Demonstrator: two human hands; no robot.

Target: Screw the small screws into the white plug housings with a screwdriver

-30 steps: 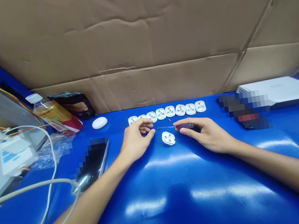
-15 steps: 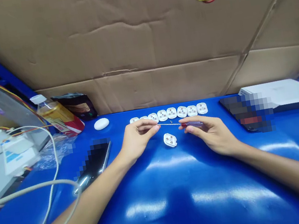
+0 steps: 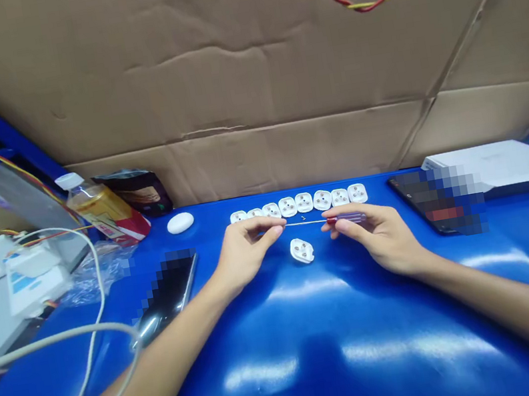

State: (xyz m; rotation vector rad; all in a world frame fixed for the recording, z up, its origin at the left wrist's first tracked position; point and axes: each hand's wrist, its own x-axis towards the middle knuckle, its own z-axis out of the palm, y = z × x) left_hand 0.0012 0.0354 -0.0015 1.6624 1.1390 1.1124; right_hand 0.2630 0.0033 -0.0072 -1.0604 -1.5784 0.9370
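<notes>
My right hand (image 3: 373, 235) holds a red-handled precision screwdriver (image 3: 346, 218) by its handle. The thin steel shaft runs left, and its far end meets the thumb and forefinger of my left hand (image 3: 248, 252). Just behind the shaft stands a row of several white three-pin plug bodies (image 3: 304, 202). One more white plug body (image 3: 302, 250) lies on the blue table below the shaft, between my hands and touched by neither. A tiny metal screw (image 3: 303, 217) lies close to the row.
Blurred phones (image 3: 173, 287) lie on the blue tabletop (image 3: 314, 311) on either side. Farther back are a bottle (image 3: 105, 214), a dark pouch (image 3: 134, 192), a white oval case (image 3: 180, 223) and a white box (image 3: 502, 161). White cable (image 3: 80, 310) crosses the left side, before a cardboard wall (image 3: 242, 66).
My left hand has moved up to the shaft's far end and taken it between its fingertips. The screwdriver has swung level, and both hands have drawn nearer the row.
</notes>
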